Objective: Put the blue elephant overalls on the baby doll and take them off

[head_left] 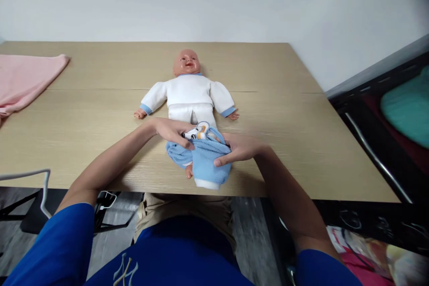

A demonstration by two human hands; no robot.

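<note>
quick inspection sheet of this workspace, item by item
surface: pale wooden table, a seam running across it.
job's things: baby doll lying on its back in a white outfit; blue trousers bunched over its legs, one bare foot showing.
clutter: pink cloth at the table's far left edge.
hands: left hand grips the trousers' waistband; right hand grips them from the other side.
cables: nothing seen.
surroundings: white wall behind; dark rack to the right holding a teal cloth; white wire hanger at lower left.
</note>
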